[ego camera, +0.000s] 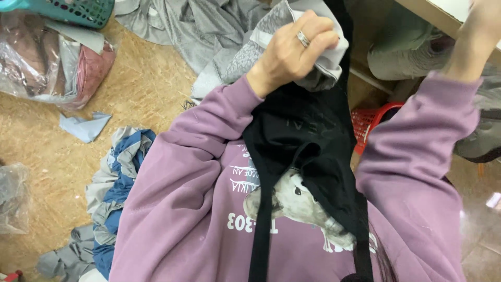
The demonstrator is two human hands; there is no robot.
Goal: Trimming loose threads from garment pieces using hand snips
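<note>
My left hand [292, 49], with a ring on one finger, is raised in front of my chest. It is closed on a pale grey piece of cloth [329, 57] together with the top of a black garment [308, 136]. The black garment hangs down over my purple sweatshirt [177, 209], its straps trailing to the bottom edge. My right hand [477, 36] is lifted at the top right, by the edge of a white tabletop [443, 13]. Only the wrist and back of that hand show, and its fingers are out of sight.
Grey garments [193, 26] are heaped on the chipboard floor [146, 89] ahead. A clear bag of pink and grey clothes [57, 68] and a teal basket [78, 10] lie at the top left. Blue and grey cloth [115, 183] is piled at my left. A red basket [370, 122] stands under the table.
</note>
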